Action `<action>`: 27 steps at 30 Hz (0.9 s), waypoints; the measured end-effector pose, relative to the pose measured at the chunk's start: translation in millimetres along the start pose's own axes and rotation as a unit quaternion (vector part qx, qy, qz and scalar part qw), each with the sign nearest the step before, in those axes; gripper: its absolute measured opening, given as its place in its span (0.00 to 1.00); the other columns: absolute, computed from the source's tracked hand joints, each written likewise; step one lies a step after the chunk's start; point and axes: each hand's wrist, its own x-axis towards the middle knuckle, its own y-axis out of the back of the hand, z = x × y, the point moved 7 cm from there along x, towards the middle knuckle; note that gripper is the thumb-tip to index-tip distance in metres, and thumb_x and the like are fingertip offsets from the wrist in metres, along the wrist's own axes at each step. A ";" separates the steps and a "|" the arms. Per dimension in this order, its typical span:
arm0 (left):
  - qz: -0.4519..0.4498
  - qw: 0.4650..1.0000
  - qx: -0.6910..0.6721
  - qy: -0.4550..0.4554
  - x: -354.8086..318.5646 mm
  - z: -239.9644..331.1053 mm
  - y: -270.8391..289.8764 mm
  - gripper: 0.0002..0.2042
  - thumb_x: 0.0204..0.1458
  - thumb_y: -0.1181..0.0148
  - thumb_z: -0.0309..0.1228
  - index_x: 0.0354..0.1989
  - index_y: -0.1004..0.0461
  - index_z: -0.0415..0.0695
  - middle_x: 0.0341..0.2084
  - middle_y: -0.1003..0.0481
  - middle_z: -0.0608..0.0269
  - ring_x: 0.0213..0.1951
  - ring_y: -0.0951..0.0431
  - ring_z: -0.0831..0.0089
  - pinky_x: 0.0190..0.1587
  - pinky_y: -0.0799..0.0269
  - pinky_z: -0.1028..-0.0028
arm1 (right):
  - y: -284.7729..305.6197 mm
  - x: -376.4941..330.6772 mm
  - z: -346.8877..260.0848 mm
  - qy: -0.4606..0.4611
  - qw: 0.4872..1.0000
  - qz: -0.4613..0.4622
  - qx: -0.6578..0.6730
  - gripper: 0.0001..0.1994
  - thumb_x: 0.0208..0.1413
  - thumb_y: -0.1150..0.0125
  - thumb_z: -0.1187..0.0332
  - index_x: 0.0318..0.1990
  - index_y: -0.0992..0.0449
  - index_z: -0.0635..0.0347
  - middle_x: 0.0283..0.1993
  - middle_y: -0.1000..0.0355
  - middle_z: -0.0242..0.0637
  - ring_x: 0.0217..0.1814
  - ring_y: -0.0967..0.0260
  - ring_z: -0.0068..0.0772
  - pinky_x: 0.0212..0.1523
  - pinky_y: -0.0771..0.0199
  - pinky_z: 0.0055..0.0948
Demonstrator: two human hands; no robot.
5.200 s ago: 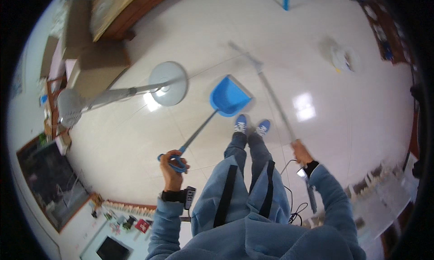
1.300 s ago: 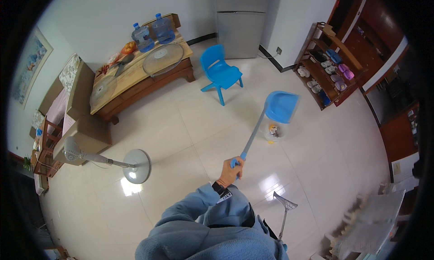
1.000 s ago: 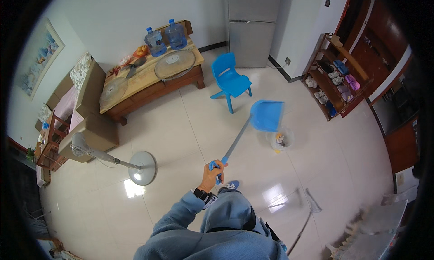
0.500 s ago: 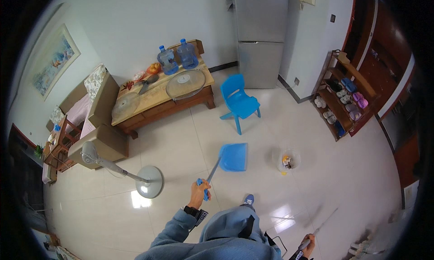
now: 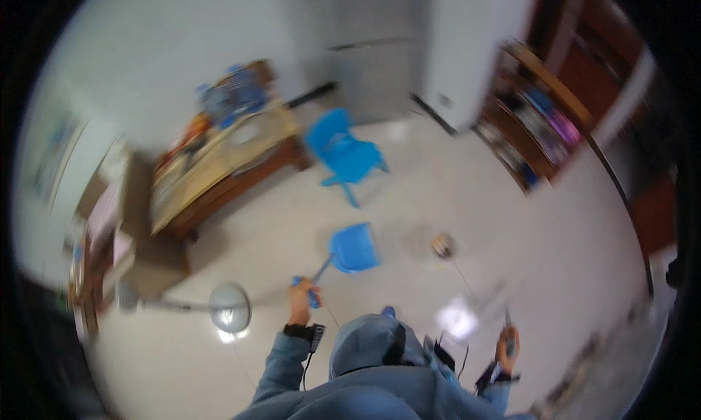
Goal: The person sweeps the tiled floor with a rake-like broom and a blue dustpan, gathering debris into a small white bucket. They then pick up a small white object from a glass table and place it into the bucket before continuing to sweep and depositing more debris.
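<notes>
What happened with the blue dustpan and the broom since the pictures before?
The blue plastic dustpan came down from raised toward the shelves to low over the floor, nearer the person, the left hand holding its handle throughout. The right hand keeps the thin broom stick, swung toward the small floor scrap. Blue chair and wooden table stayed.

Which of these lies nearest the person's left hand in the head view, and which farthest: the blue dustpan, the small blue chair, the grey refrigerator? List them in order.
From the left hand:
1. Blue dustpan, just up and right, its handle in that hand.
2. Small blue chair, farther up the floor, beside the wooden table.
3. Grey refrigerator, against the back wall.
</notes>
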 end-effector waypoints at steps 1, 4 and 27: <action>-0.017 1.000 0.003 -0.006 8.0 6.1 -8.8 0.06 0.40 0.52 0.32 0.22 0.35 0.43 0.12 0.33 0.56 0.11 0.32 0.68 0.10 0.36 0.70 | -8.0 10.5 0.1 -0.024 0.988 -0.012 0.149 0.06 0.53 0.49 0.78 0.38 0.35 0.69 0.32 0.35 0.38 0.31 0.34 0.28 0.34 0.28 0.21; -0.007 1.000 0.020 -0.007 21.1 24.7 -33.3 0.08 0.39 0.52 0.35 0.20 0.35 0.43 0.12 0.34 0.57 0.14 0.30 0.68 0.11 0.36 0.71 | -26.9 45.1 -18.5 -0.013 0.923 0.020 0.383 0.12 0.54 0.50 0.77 0.43 0.41 0.74 0.34 0.35 0.43 0.31 0.33 0.31 0.37 0.25 0.26; 0.083 0.988 -0.114 -0.063 45.5 84.4 -421.4 0.09 0.41 0.50 0.36 0.23 0.37 0.43 0.14 0.34 0.58 0.18 0.26 0.64 0.16 0.33 0.71 | -75.6 364.0 -277.7 -0.369 0.923 0.095 -0.058 0.12 0.50 0.47 0.67 0.32 0.39 0.69 0.25 0.38 0.34 0.20 0.36 0.20 0.16 0.34 0.12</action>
